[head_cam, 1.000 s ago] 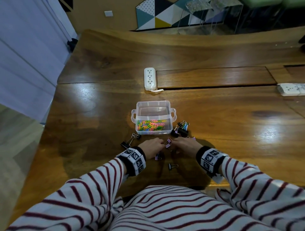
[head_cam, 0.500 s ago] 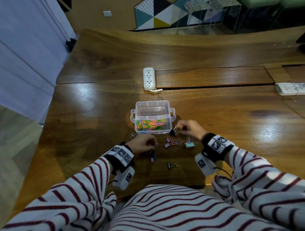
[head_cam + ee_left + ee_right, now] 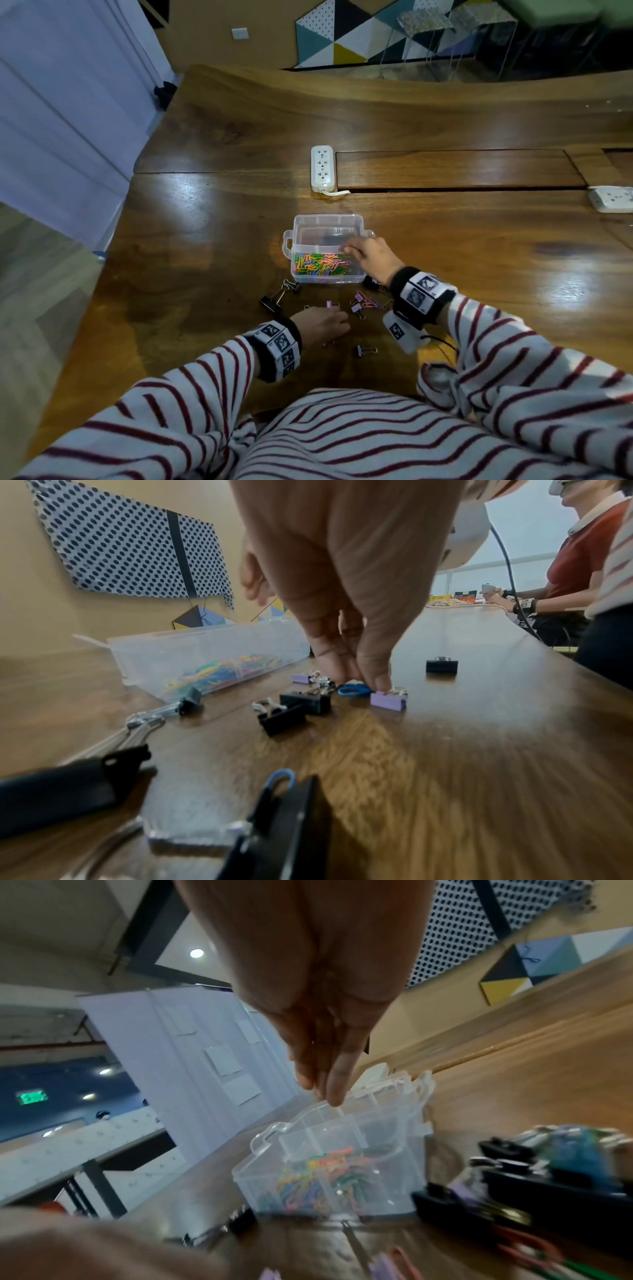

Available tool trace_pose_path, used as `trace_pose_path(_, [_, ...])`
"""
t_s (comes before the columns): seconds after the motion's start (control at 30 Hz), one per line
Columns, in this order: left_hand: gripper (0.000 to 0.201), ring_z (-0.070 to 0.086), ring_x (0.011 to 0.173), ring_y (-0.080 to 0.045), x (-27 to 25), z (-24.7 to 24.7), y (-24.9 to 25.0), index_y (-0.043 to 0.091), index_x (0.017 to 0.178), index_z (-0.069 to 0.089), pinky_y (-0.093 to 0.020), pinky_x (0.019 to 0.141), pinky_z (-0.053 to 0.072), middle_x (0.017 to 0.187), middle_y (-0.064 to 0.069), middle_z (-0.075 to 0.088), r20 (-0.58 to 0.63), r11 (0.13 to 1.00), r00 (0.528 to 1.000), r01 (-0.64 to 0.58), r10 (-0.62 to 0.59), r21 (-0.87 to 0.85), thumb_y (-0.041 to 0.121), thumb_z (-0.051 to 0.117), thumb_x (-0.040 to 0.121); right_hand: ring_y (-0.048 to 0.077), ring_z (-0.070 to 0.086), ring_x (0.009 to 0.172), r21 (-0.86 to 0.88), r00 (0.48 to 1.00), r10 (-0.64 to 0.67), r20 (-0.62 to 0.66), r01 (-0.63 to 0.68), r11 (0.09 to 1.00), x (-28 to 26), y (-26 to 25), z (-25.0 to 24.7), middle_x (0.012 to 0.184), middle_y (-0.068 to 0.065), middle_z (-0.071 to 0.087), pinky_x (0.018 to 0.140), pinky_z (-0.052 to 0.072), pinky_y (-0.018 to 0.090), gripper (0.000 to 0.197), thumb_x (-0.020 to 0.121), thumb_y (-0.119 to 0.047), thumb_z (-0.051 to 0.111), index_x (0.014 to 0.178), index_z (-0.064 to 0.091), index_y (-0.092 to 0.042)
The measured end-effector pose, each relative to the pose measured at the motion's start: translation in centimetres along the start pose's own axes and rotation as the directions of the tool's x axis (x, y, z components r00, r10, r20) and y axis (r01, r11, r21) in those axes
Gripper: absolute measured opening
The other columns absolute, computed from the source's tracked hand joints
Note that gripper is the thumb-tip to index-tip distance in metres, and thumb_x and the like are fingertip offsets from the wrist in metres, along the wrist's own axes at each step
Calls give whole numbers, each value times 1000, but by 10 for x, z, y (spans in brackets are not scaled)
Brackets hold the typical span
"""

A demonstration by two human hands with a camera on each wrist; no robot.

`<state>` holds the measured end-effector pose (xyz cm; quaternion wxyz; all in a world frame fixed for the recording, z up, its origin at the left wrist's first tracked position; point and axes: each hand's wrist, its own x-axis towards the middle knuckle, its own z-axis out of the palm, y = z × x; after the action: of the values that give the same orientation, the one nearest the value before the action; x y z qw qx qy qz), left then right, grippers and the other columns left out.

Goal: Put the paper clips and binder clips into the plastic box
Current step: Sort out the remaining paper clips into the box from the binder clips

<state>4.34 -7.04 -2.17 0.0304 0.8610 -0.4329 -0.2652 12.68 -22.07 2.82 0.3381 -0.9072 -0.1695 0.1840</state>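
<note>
At the centre of the head view sits the clear plastic box (image 3: 328,219), split by a divider, with the coloured paper clips (image 3: 322,264) heaped in its nearer compartment and the farther one looking bare. My right hand (image 3: 373,257) reaches over the box's right edge, its fingers (image 3: 337,1081) stretched out straight and close together, tips at the divider; I see nothing between them, so that hand is released.

Lower in the frame, below the box, my left hand (image 3: 322,325) is down on the wooden table (image 3: 205,240). In the left wrist view its fingertips (image 3: 377,674) are pressed together on a small item among the loose clips, just beside a blue paper clip (image 3: 354,690) and a purple binder clip (image 3: 388,704); which one I am pinching I cannot tell.

Black binder clips (image 3: 291,712) lie scattered left of it, with one more (image 3: 365,350) apart, lower centre. A white power strip (image 3: 322,168) lies above the box.
</note>
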Motion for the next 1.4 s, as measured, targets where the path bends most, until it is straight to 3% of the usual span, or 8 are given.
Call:
trace_pose_path(0.17, [34,43,115,-30,2,-5,3,5,122,47,-38,84,47,126,-17,45,26,994,1000,-1,-1,107,4,50,88,27,61,95,-284,986,-27,162,73,956,-36,29,8,105,16,62,86,50,39,19,92,-9,45,105,57,-1])
trace_pose_path(0.33, [41,46,112,-30,6,-6,6,6,125,44,-38,81,47,125,-16,49,89,988,996,-18,4,152,6,54,86,23,42,124,-531,978,42,203,74,844,-44,43,32,135,8,42,94,49,39,48,88,-17,55,132,36,-11])
trace_pose_path(0.5, [26,54,103,-28,4,-1,-2,7,113,51,-41,82,51,113,-14,57,31,990,996,91,-88,-107,12,52,87,21,41,121,-583,986,17,168,86,808,-42,50,40,131,6,46,91,49,38,40,87,-19,55,125,44,-11])
trace_pose_path(0.63, [18,61,90,-15,-6,-3,-16,8,102,59,-25,78,51,102,-6,64,-114,657,932,152,-344,-739,13,61,85,25,48,114,-567,983,66,174,45,823,-42,51,42,120,10,54,89,48,40,28,90,-18,51,116,49,-8])
trace_pose_path(0.77, [18,61,79,-4,-16,-10,-33,17,102,60,-16,68,50,90,7,62,-146,389,851,72,-504,-919,13,61,85,24,53,104,-507,982,45,184,55,860,-47,54,41,111,10,59,87,48,37,21,90,-22,50,107,53,-8])
trace_pose_path(1.1, [19,61,80,-11,-2,-59,-67,4,105,62,-10,67,50,99,-7,66,-268,452,602,177,-752,-874,6,57,87,10,60,74,26,960,215,181,-224,974,-43,51,7,83,-3,59,56,48,13,9,82,-6,62,85,59,-14])
trace_pose_path(1.23, [25,60,108,-18,6,-61,-67,6,114,61,-24,99,41,117,-10,65,-270,505,613,246,-742,-827,6,49,92,12,60,70,310,941,279,192,-328,892,-23,41,-14,83,0,63,58,48,20,13,82,-5,60,79,58,-18])
trace_pose_path(1.4, [27,64,100,-20,-15,-42,-48,-2,108,62,-21,92,46,108,-18,67,-580,815,673,58,-459,-577,-7,44,89,13,62,72,597,941,289,176,-336,729,8,17,-27,80,5,62,63,56,20,14,81,6,57,77,56,-7])
